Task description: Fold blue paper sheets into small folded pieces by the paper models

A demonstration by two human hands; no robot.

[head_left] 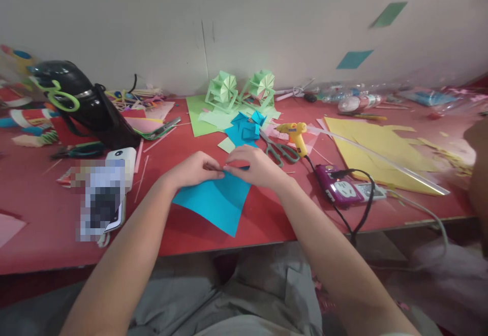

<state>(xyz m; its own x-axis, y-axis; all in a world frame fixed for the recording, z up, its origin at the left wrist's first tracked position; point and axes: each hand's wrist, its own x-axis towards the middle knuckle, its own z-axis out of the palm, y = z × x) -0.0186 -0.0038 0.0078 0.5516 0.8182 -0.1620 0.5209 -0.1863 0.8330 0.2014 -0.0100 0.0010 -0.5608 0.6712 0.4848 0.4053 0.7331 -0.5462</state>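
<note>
A sheet of blue paper [217, 201] is held in front of me over the red table, its near corner pointing toward my body. Both hands pinch its far edge, close together. My left hand [198, 169] grips that edge with the thumb on top. My right hand [249, 165] grips it just to the right, and a darker folded strip shows under its fingers. Just beyond my hands lie folded blue paper pieces [249, 126] and a pair of scissors [280, 150]. A small pale green paper piece [226, 146] rests near my fingertips.
Two green paper models [222, 91] stand at the back. A yellow glue gun [295, 135], a purple power strip [337, 186] with cables and yellow paper [381, 153] lie right. On the left are a phone [120, 173], pliers [82, 150] and a leaning black object [82, 97].
</note>
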